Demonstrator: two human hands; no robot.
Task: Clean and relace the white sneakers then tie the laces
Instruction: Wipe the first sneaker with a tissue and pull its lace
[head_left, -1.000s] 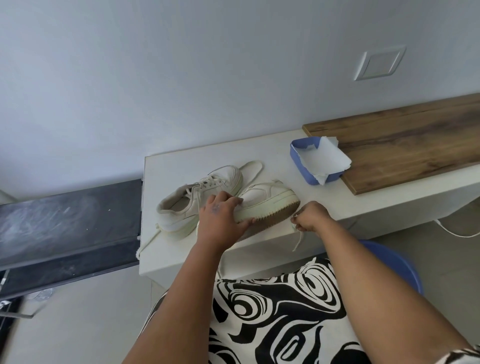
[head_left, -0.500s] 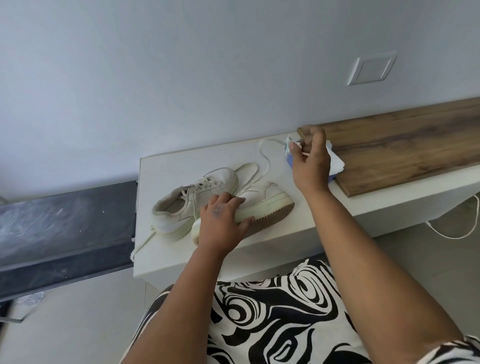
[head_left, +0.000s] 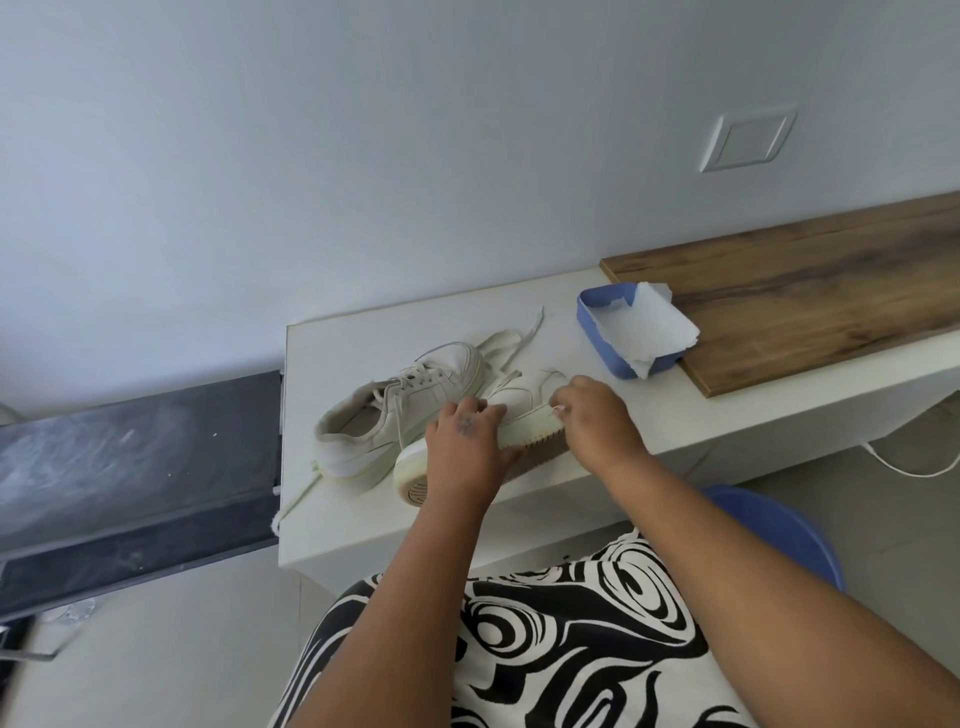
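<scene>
Unlacing step: left hand (head_left: 470, 447) grips the tipped sneaker (head_left: 524, 415) at mid-frame, right hand (head_left: 597, 415) fingers pinch its lace (head_left: 511, 345); next, draw it free.

Near sneaker (head_left: 524, 415) midsection behind the hands; right fingertips' grip indistinct.

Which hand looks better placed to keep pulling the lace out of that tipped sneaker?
The right hand: its fingertips already pinch the lace at the toe end of the tipped sneaker. The left hand is busy gripping that sneaker's side, steadying it on the white table.
</scene>
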